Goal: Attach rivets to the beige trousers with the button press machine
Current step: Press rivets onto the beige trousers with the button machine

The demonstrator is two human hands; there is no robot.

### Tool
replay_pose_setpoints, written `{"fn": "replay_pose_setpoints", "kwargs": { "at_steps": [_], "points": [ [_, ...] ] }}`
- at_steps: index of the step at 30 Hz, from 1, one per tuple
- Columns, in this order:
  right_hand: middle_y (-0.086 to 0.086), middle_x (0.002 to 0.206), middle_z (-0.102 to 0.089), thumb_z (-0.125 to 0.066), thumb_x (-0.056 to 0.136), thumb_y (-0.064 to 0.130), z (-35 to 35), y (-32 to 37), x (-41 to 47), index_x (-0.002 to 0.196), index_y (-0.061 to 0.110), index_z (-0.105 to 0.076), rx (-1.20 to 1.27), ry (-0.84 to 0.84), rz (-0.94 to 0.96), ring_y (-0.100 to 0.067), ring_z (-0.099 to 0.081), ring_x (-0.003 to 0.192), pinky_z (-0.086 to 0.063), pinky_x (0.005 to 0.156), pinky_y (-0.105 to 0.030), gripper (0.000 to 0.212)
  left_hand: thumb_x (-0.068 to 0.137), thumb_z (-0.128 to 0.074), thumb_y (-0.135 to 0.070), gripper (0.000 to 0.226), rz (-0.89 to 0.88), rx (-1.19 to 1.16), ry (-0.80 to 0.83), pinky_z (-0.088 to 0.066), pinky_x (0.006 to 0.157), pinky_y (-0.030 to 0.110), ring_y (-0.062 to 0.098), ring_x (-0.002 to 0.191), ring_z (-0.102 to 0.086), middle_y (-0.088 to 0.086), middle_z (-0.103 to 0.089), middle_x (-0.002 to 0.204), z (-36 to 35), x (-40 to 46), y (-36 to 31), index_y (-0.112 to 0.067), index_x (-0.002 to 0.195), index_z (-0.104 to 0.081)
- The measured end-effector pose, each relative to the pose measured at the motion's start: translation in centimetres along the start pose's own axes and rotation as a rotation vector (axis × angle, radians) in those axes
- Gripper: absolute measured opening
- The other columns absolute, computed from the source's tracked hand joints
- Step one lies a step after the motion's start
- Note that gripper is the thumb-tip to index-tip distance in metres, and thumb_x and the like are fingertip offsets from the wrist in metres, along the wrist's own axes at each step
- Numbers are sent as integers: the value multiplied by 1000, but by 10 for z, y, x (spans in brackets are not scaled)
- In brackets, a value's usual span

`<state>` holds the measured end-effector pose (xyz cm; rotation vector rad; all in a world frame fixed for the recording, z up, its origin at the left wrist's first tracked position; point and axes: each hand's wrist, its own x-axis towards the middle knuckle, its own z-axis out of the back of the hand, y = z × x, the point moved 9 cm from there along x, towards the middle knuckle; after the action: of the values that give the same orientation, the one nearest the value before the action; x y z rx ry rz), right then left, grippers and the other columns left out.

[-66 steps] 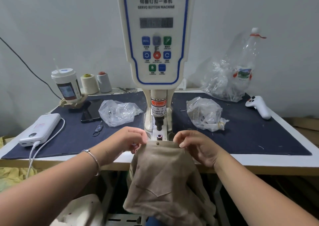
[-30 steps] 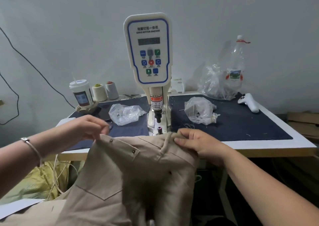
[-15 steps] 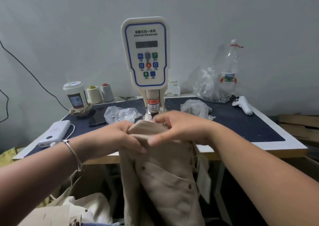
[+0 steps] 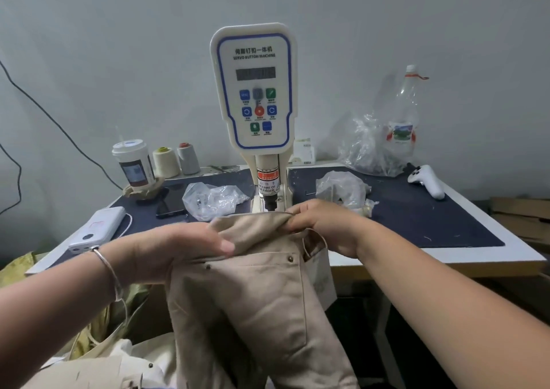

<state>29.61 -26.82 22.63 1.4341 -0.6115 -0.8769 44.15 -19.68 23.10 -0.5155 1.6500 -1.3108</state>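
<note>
The beige trousers (image 4: 253,305) hang over the table's front edge, their top bunched just in front of the button press machine (image 4: 253,91). My left hand (image 4: 178,249) holds the folded top from the left, fingers lying along the cloth. My right hand (image 4: 323,219) pinches the waistband on the right, right below the machine's black punch (image 4: 270,202). Two dark rivets (image 4: 290,258) show at a pocket's upper corners. The lower die is hidden behind the cloth.
A dark mat (image 4: 416,219) covers the table. On it lie two clear plastic bags (image 4: 211,199), a phone (image 4: 171,205), a power bank (image 4: 98,229), a cup (image 4: 134,165), thread cones (image 4: 175,161), a white controller (image 4: 428,180) and a plastic bottle (image 4: 404,121). More beige cloth (image 4: 98,368) lies at lower left.
The trousers were spread wide, then gathered and turned; both hands now hold the bunched top closer under the punch, with my right hand moved right along the waistband.
</note>
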Motion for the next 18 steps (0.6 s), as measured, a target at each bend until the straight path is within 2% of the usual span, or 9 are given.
{"fn": "replay_pose_setpoints", "kwargs": {
  "at_steps": [1,3,5,7,10,13,16,18],
  "points": [
    [-6,73,-66,-60,86,0,1,-1,4,86,5,-66,-27,-48,15,-13,-61,66,-49,57,-17,8,56,-86,-19,72,33,87,28,-51,94,40,38,112,-62,26,-64,122,-2,0,2,2,121,-63],
    [-3,68,-60,-61,84,-1,6,-3,11,86,7,-62,-70,-138,50,-9,-56,60,-43,52,-14,9,60,-87,-13,62,87,221,-22,-56,86,38,38,108,-65,26,-66,118,9,5,6,1,116,-64],
    [-7,78,-61,-66,82,0,14,-7,17,89,7,-63,-86,-218,77,-13,-60,71,-46,65,-18,10,61,-83,-8,49,115,303,-136,-58,83,39,40,104,-67,25,-70,110,31,11,5,2,106,-68],
    [-5,81,-63,-74,77,5,25,-11,20,85,10,-65,-120,-274,96,-13,-60,78,-47,74,-25,13,60,-80,-8,45,136,274,-225,-59,82,41,41,102,-67,25,-71,106,55,15,7,5,101,-71],
    [1,78,-70,-73,81,11,50,-19,23,78,15,-66,-181,-350,104,-10,-65,75,-51,69,-23,9,67,-75,2,39,96,114,-283,-61,78,39,38,99,-69,27,-70,108,83,21,5,10,105,-67],
    [-1,82,-70,-68,86,15,107,-26,16,78,19,-65,-259,-622,111,-19,-64,81,-48,71,-30,10,82,-59,12,22,58,85,-435,-61,68,34,32,84,-73,27,-71,98,118,27,12,11,103,-63],
    [1,82,-66,-61,86,8,165,-35,0,76,21,-62,-468,-897,79,-23,-61,83,-46,70,-32,16,90,-47,12,19,47,121,-662,-54,58,29,27,63,-67,23,-69,77,151,37,27,7,97,-64],
    [1,84,-65,-50,82,-3,188,-41,-4,77,20,-60,-597,-974,47,-23,-60,83,-45,67,-31,26,92,-48,7,17,48,115,-768,-49,64,32,29,66,-61,24,-64,75,161,48,40,5,94,-64]
  ]
}}
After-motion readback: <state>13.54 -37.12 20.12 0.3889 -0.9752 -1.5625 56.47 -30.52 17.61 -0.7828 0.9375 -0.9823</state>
